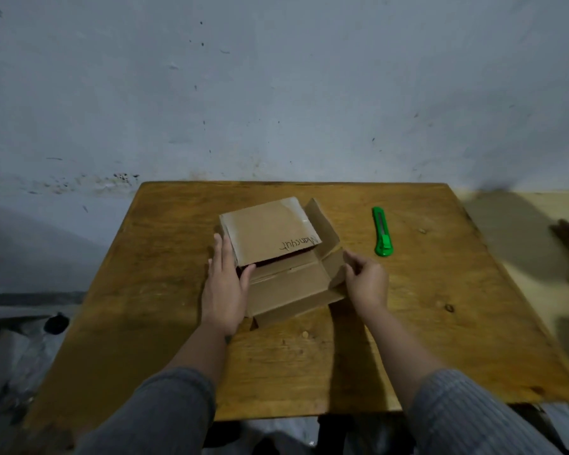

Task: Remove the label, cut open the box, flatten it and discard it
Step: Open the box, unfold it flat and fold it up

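brown corrugated cardboard box [278, 257] mid wooden table [440, 323], flaps open, inside bare. left hand [225, 284] flat against its left side; right hand [365, 279] pinching right flap. green plastic utility knife [382, 232] lying apart, right.

- Cardboard box [270, 234]: plain brown, dark handwritten lettering on top flap.
- Utility knife [382, 232]: bright green.
- Table [165, 290]: yellowish-brown wood grain, dark knots.
- Sleeves [467, 418]: grey, fine ribbed stripes.
- Wall [276, 93]: pale blue-grey, dark specks.
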The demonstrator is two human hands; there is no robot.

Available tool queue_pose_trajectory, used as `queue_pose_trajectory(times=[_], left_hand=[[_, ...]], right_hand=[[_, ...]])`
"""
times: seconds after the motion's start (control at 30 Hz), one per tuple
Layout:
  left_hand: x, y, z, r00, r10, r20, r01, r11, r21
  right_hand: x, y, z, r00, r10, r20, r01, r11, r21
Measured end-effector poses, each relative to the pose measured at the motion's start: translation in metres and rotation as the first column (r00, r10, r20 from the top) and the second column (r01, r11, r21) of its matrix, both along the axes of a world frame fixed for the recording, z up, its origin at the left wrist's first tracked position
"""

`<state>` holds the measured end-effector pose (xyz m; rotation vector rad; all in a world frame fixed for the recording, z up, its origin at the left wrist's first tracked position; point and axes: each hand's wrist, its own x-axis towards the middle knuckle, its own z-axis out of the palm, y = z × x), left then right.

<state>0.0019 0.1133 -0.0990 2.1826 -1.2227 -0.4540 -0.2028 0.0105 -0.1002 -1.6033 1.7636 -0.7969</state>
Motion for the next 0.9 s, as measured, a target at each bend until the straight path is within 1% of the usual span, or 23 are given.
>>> queue_pose_trajectory(times=[0.07, 0.1, 0.13, 0.17, 0.2, 0.23, 0.27, 0.3, 0.33, 0.4, 0.43, 0.47, 0.5, 0.53, 0.6, 0.67, 0.73, 0.77, 0.83, 0.9], left_hand=[[0.004, 0.008, -0.002, 0.998, -0.026, -0.057, 0.025, 0.999, -0.023], [0.006, 0.012, -0.002, 0.996, -0.050, -0.068, 0.048, 0.998, -0.031], [0.008, 0.015, -0.002, 0.995, -0.072, -0.072, 0.070, 0.997, -0.035], [0.010, 0.017, -0.002, 0.993, -0.091, -0.072, 0.088, 0.995, -0.038], [0.011, 0.018, 0.000, 0.992, -0.106, -0.071, 0.103, 0.994, -0.042], [0.012, 0.018, 0.001, 0.991, -0.119, -0.068, 0.116, 0.992, -0.044], [0.013, 0.018, 0.002, 0.990, -0.129, -0.065, 0.126, 0.991, -0.046], [0.014, 0.017, 0.002, 0.989, -0.137, -0.060, 0.134, 0.990, -0.047], [0.015, 0.017, 0.002, 0.988, -0.147, -0.056, 0.144, 0.988, -0.049], [0.016, 0.018, 0.002, 0.984, -0.168, -0.060, 0.165, 0.984, -0.061], [0.017, 0.018, 0.002, 0.982, -0.175, -0.065, 0.171, 0.983, -0.066], [0.017, 0.018, 0.003, 0.982, -0.178, -0.067, 0.173, 0.983, -0.067], [0.017, 0.018, 0.003, 0.982, -0.177, -0.065, 0.173, 0.983, -0.064], [0.017, 0.017, 0.003, 0.983, -0.174, -0.062, 0.170, 0.984, -0.059], [0.018, 0.017, 0.003, 0.984, -0.170, -0.056, 0.167, 0.985, -0.052], [0.017, 0.018, 0.003, 0.984, -0.168, -0.049, 0.166, 0.985, -0.057], [0.015, 0.019, 0.004, 0.986, -0.159, -0.039, 0.156, 0.985, -0.069], [0.014, 0.020, 0.004, 0.988, -0.151, -0.037, 0.148, 0.986, -0.072], [0.013, 0.020, 0.004, 0.990, -0.135, -0.044, 0.132, 0.989, -0.072], [0.015, 0.019, 0.001, 0.989, -0.142, -0.033, 0.140, 0.989, -0.055]], right_hand=[[-0.006, 0.013, -0.004, 0.998, -0.057, -0.013, 0.057, 0.998, 0.023], [-0.009, 0.018, -0.006, 0.996, -0.056, -0.072, 0.058, 0.998, 0.021], [-0.011, 0.022, -0.007, 0.986, -0.040, -0.163, 0.040, 0.999, -0.005], [-0.013, 0.025, -0.007, 0.968, -0.023, -0.250, 0.009, 0.998, -0.057], [-0.014, 0.027, -0.005, 0.956, -0.004, -0.294, -0.041, 0.988, -0.147], [-0.012, 0.027, -0.001, 0.952, 0.034, -0.303, -0.115, 0.961, -0.253], [-0.009, 0.026, 0.004, 0.944, 0.093, -0.318, -0.207, 0.915, -0.347], [-0.005, 0.024, 0.010, 0.915, 0.162, -0.369, -0.312, 0.865, -0.394], [0.000, 0.022, 0.016, 0.864, 0.232, -0.447, -0.418, 0.825, -0.381], [0.010, 0.016, 0.024, 0.716, 0.334, -0.613, -0.583, 0.770, -0.261], [0.014, 0.013, 0.024, 0.648, 0.360, -0.671, -0.623, 0.758, -0.195], [0.016, 0.011, 0.023, 0.612, 0.376, -0.696, -0.634, 0.758, -0.149], [0.017, 0.010, 0.022, 0.616, 0.388, -0.686, -0.626, 0.769, -0.127], [0.017, 0.011, 0.022, 0.653, 0.395, -0.646, -0.602, 0.788, -0.128], [0.019, 0.013, 0.024, 0.759, 0.391, -0.521, -0.536, 0.829, -0.159], [0.022, 0.014, 0.031, 0.867, 0.357, -0.348, -0.452, 0.858, -0.244], [0.026, 0.011, 0.041, 0.945, 0.289, -0.151, -0.324, 0.880, -0.346], [0.029, 0.010, 0.046, 0.966, 0.254, -0.052, -0.255, 0.896, -0.364], [0.037, 0.008, 0.057, 0.970, 0.196, 0.144, -0.139, 0.933, -0.333], [0.045, 0.008, 0.062, 0.949, 0.169, 0.265, -0.088, 0.952, -0.294]])
